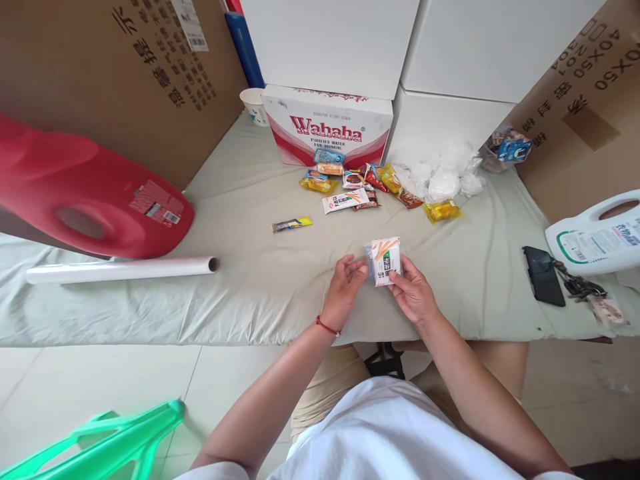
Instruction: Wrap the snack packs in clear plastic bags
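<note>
My right hand (413, 293) grips a white snack packet (386, 257) with pictures of stick-shaped snacks and a green patch, its thumb lying on the front. A bluish wrapper (369, 253) shows behind that packet's left edge, mostly hidden. My left hand (345, 283), with a red cord bracelet on the wrist, is beside that edge, fingers loosely bent and apart; whether its tips touch the wrapper is unclear. Beyond both hands, a white snack packet (345, 200) lies at the front of a mixed pile. A yellow and dark snack bar (291, 225) lies alone to the left.
At the back stands a Wahaha water carton (330, 130) beside white plastic bags (445, 173). A red jug (100, 193) and a white roll (125, 269) occupy the left. On the right are a phone (543, 277), keys (580, 287) and a white bottle (597, 233).
</note>
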`<state>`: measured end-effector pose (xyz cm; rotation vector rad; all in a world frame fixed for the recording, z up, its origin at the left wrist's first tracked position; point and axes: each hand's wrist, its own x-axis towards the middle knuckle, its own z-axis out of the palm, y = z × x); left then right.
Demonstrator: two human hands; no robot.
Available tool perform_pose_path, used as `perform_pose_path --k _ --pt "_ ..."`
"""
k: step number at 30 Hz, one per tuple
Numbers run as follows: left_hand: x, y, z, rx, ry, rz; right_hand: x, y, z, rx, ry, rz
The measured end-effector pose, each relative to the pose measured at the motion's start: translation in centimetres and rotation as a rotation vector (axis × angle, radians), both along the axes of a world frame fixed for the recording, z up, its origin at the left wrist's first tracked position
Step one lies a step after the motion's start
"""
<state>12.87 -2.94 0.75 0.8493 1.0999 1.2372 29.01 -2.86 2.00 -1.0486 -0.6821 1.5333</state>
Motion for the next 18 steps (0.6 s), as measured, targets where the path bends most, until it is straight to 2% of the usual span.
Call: perform_pose_path --k 3,5,7,9,13,15,18 --pt "2.4 2.3 0.6 -0.025 -0.074 -0.089 0.9 0.6 -0.2 -0.027 -0.08 0.006" --pt "4.7 4.1 0.8 0.007 -0.048 -0.128 2.3 1.1 0.0 -0.038 -0.147 -0.037" --pt "7.1 5.7 0.8 0.068 -0.02 -0.233 4.6 1.5 0.6 -0.04 -0.2 -0.112" --pt "9.4 7.0 0.4 0.173 0.063 -0.313 7.9 1.9 1.5 -0.032 -0.247 -0.21" --pt "11.8 8.3 -1.3 0.443 0.48 -0.347 16.7 3.4 3.1 -0.02 -0.322 -0.454" --pt "11.8 8.5 -2.0 0.56 0.623 -0.415 21.3 5.4 3.3 -0.034 -0.338 -0.576" --pt "11.3 8.5 -2.1 0.641 0.654 -0.516 27.0 10.1 2.9 -0.109 -0.35 -0.697"
